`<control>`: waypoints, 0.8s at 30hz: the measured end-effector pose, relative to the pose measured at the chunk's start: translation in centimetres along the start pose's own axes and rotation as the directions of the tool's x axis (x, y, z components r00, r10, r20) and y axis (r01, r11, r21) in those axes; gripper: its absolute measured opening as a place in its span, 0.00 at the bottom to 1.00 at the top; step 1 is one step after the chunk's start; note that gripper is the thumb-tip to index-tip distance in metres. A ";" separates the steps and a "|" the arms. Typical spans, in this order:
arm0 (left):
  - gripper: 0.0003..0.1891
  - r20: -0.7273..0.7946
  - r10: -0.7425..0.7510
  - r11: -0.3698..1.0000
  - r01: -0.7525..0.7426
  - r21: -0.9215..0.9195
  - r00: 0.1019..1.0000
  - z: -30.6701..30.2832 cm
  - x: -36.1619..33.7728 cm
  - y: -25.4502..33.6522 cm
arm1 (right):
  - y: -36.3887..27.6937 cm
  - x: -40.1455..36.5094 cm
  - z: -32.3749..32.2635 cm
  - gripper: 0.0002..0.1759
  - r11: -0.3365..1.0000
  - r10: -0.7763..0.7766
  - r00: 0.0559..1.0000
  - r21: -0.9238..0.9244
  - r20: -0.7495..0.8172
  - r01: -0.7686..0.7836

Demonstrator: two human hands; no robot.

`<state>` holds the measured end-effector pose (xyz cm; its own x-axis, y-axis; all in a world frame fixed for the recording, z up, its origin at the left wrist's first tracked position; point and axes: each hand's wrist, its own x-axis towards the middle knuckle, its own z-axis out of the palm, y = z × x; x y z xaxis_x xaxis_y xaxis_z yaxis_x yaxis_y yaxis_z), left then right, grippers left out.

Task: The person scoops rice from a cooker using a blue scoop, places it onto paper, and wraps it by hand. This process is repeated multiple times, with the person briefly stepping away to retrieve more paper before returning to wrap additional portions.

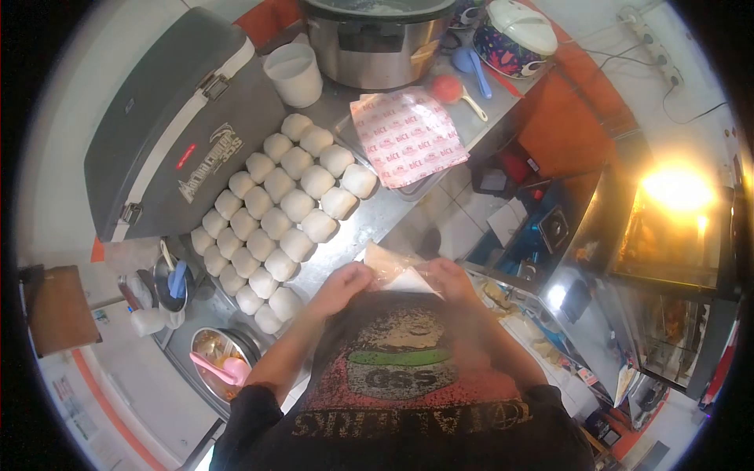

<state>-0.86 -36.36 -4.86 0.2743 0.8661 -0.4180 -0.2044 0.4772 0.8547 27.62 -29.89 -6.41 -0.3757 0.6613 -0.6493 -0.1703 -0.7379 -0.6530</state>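
Both of my hands hold a small folded paper packet [399,271] close to my chest. My left hand [350,282] pinches its left edge, and my right hand [451,279] grips the right edge. The packet looks brown and white, with a shiny clear part on top. In front of my hands, several round white dough balls [278,185] sit in rows on the metal counter [355,232]. Beyond the packet, a stack of red-and-white printed paper sheets [408,135] lies on a tray.
A grey cooler box [169,133] stands at the left. A large metal pot [375,49] and a white cup [293,75] are at the back. A bowl [223,357] with a pink spoon sits at the lower left; a lit glass cabinet [667,243] is at the right.
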 end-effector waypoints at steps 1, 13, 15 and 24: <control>0.06 -0.007 -0.026 0.996 0.027 0.083 1.000 -0.2 0.1 0.2 | 0.1 -0.1 0.2 0.09 1.000 0.003 1.000 0.019 0.000 -0.003; 0.12 0.410 0.312 0.466 -0.514 0.721 0.857 -0.2 4.6 2.3 | 0.1 0.4 -0.2 0.10 1.000 0.021 1.000 0.014 0.022 -0.021; 0.09 0.412 0.399 0.494 -0.570 0.656 0.820 0.5 4.6 4.1 | -1.2 1.0 -0.7 0.16 0.991 0.127 0.992 -0.035 -0.015 -0.127; 0.12 0.057 0.168 0.838 -0.173 0.518 0.984 -2.4 3.5 8.5 | -2.2 -1.0 -7.9 0.39 0.952 0.019 0.955 0.287 0.296 -0.108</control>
<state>-3.90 -28.88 0.22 0.2893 0.9240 -0.2499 0.2681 0.1724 0.9478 35.56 -27.85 -7.41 -0.6314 0.5777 -0.5172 -0.3832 -0.8124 -0.4395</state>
